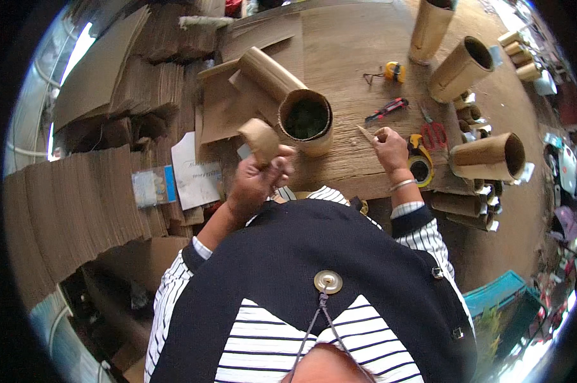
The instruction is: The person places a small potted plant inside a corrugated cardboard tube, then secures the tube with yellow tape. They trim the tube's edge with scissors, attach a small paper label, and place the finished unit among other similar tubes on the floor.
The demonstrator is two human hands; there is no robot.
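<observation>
My left hand (256, 182) is closed around a roll of brown tape (258, 135), raised near the table's front edge. Pinched between the fingers of my right hand (391, 152) is a small pointed tan strip (365, 133), which looks like a piece of tape. Between the two hands, slightly farther away, a cardboard tube (316, 145) stands upright with its open top showing a dark green inside. Neither hand touches it. Just right of my right hand lie a yellow and black round tool (427, 159) and red-handled scissors (434, 136).
A red and black utility knife (388, 110) and a yellow tape measure (395, 72) lie on the wooden table (355, 83). Another tube (272, 73) lies behind the upright one. More tubes (486, 156) crowd the right. Stacked cardboard sheets (78, 210) fill the left.
</observation>
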